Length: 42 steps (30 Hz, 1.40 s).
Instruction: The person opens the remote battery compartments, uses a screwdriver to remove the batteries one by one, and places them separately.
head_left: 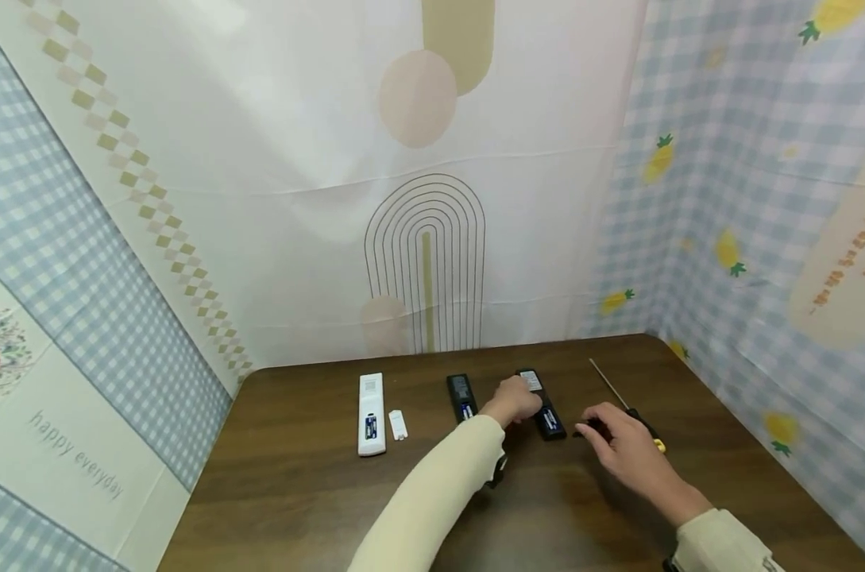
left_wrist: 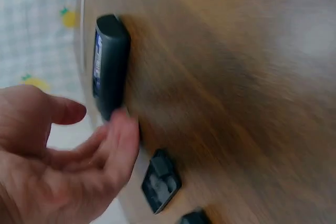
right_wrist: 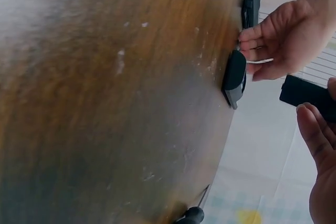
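My left hand [head_left: 515, 400] reaches across to the right-hand black remote control [head_left: 550, 423], whose battery bay lies uncovered with blue batteries in it. In the left wrist view the thumb and fingers are apart, and the fingertips are close beside the remote; whether they touch it is unclear. My right hand [head_left: 628, 453] pinches a black battery cover [right_wrist: 307, 97] between thumb and fingers, just right of that remote. Another black cover [left_wrist: 161, 182] lies on the table near the left fingers. A second black remote [head_left: 462, 392], its batteries showing, is partly hidden by my left arm.
On the left lie a white remote [head_left: 372, 405] with exposed batteries and its white cover [head_left: 398, 424]. A screwdriver [head_left: 639, 421] with a black and yellow handle lies beyond my right hand. Patterned cloth [head_left: 318, 262] hangs behind the brown table [head_left: 296, 508].
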Each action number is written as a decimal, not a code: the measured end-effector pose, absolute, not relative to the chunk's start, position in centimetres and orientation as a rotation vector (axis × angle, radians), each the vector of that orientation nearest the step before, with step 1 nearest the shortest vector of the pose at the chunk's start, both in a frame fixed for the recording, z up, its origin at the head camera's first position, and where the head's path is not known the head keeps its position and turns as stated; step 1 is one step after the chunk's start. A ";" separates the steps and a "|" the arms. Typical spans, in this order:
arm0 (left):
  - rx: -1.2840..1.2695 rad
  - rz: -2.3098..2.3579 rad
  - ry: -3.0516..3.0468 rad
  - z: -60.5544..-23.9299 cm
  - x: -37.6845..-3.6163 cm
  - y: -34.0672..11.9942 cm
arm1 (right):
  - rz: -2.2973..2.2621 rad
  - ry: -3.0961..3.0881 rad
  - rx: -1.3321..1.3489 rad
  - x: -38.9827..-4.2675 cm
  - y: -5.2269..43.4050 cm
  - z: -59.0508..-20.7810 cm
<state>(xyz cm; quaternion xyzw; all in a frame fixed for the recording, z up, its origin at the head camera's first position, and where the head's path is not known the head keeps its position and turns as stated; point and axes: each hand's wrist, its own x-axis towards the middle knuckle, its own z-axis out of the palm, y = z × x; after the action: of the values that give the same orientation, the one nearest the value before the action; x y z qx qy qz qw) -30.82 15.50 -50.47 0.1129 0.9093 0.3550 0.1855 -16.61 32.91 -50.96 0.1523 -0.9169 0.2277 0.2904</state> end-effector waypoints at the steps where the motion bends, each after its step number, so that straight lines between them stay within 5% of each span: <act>1: 0.359 1.021 2.587 -50.3 -30.5 15.1 | 0.601 -2.437 0.410 -16.7 32.9 -50.9; 13: 0.709 1.248 2.632 -48.8 -25.0 3.8 | 0.550 -2.650 0.257 -17.4 33.7 -50.3; 22: 0.650 1.313 2.599 -50.0 -23.3 -5.4 | 0.482 -2.785 0.251 -17.7 33.9 -50.9; 34: 0.585 1.437 2.516 -49.9 -22.7 -6.9 | 0.480 -2.921 0.246 -18.6 33.5 -51.0; 42: 0.624 1.379 2.523 -50.0 -22.4 -7.1 | 0.018 -2.876 0.421 -19.1 33.8 -51.6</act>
<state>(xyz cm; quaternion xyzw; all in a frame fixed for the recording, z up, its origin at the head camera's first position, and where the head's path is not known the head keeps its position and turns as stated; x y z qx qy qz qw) -22.44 -7.12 -49.96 0.2109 0.8533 0.4663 0.0996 -19.09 33.80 -51.59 0.1438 -0.9826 0.0062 0.1172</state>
